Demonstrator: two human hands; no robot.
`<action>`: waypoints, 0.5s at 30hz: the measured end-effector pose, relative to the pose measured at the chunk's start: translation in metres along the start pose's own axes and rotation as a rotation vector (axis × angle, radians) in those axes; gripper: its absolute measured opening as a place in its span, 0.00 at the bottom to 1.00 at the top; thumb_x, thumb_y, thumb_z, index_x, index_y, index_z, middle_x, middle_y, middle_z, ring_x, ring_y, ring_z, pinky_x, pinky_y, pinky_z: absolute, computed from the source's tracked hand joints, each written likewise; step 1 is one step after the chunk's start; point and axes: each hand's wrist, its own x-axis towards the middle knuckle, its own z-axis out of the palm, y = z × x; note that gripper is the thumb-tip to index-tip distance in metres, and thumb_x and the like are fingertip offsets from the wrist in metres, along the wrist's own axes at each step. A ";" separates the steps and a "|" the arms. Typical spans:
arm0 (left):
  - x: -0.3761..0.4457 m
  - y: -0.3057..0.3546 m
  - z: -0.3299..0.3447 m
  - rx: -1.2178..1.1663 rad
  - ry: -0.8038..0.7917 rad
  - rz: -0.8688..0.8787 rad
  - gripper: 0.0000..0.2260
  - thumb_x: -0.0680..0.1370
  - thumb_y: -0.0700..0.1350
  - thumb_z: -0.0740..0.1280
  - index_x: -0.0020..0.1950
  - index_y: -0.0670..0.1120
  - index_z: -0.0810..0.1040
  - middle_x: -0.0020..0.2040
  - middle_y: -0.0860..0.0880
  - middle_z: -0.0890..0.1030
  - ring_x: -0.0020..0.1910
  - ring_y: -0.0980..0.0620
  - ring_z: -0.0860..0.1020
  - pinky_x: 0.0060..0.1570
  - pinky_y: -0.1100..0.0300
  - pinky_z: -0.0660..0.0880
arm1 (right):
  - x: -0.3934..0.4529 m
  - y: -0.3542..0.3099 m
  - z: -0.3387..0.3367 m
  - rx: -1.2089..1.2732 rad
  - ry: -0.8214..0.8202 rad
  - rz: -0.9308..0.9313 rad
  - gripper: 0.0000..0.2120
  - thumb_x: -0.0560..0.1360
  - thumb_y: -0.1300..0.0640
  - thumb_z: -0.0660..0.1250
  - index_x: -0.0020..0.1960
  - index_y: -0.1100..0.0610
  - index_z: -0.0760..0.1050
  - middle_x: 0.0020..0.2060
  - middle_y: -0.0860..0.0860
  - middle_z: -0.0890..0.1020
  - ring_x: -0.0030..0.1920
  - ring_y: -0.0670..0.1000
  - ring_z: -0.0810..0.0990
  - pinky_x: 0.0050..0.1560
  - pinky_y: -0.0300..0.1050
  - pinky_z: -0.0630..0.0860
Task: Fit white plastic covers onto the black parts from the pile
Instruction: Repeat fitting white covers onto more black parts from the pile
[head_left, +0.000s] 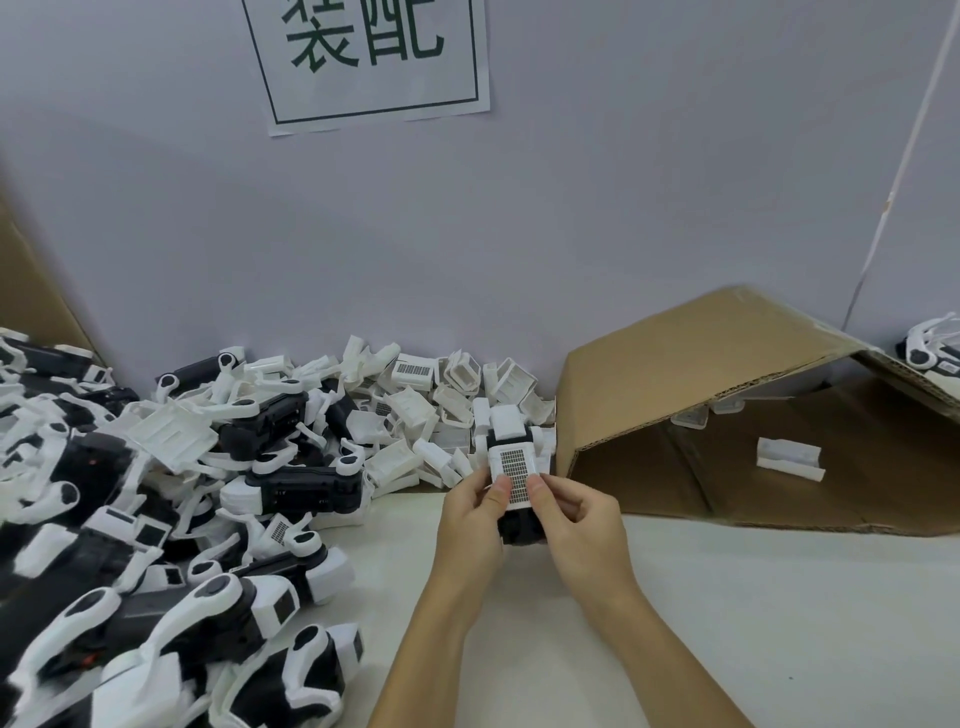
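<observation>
Mid-table, just near of the pile of loose covers (415, 415), our left hand (470, 514) and right hand (576, 519) both grip one black part (519, 527), thumbs pressing its white cover (513, 470). We judge both pieces light, stiff and smooth, best held by the part's sides.

Assembly workshop, parts pile (156, 493), cardboard box (701, 364)

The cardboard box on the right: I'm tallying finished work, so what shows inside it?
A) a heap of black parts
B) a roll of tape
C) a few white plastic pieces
C: inside the tipped cardboard box only a few white plastic pieces show.
</observation>
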 end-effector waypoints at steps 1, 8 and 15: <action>-0.001 0.001 0.001 -0.070 -0.011 -0.024 0.12 0.84 0.41 0.60 0.55 0.47 0.84 0.49 0.47 0.86 0.49 0.49 0.84 0.41 0.57 0.80 | 0.000 -0.001 0.000 0.028 0.003 0.019 0.08 0.81 0.59 0.66 0.52 0.51 0.84 0.45 0.48 0.88 0.49 0.48 0.86 0.47 0.43 0.83; -0.002 -0.001 0.003 0.045 -0.035 0.061 0.12 0.84 0.39 0.60 0.59 0.48 0.82 0.51 0.48 0.86 0.54 0.47 0.84 0.57 0.47 0.80 | 0.000 -0.003 -0.001 0.028 -0.030 0.042 0.10 0.82 0.59 0.64 0.56 0.51 0.83 0.49 0.49 0.87 0.53 0.49 0.85 0.51 0.43 0.82; 0.000 0.001 -0.001 0.079 0.003 -0.001 0.12 0.83 0.38 0.61 0.59 0.45 0.82 0.49 0.48 0.87 0.51 0.50 0.84 0.47 0.56 0.80 | -0.002 -0.002 0.001 0.060 -0.007 0.060 0.09 0.80 0.61 0.67 0.54 0.53 0.84 0.46 0.48 0.88 0.49 0.46 0.86 0.45 0.34 0.79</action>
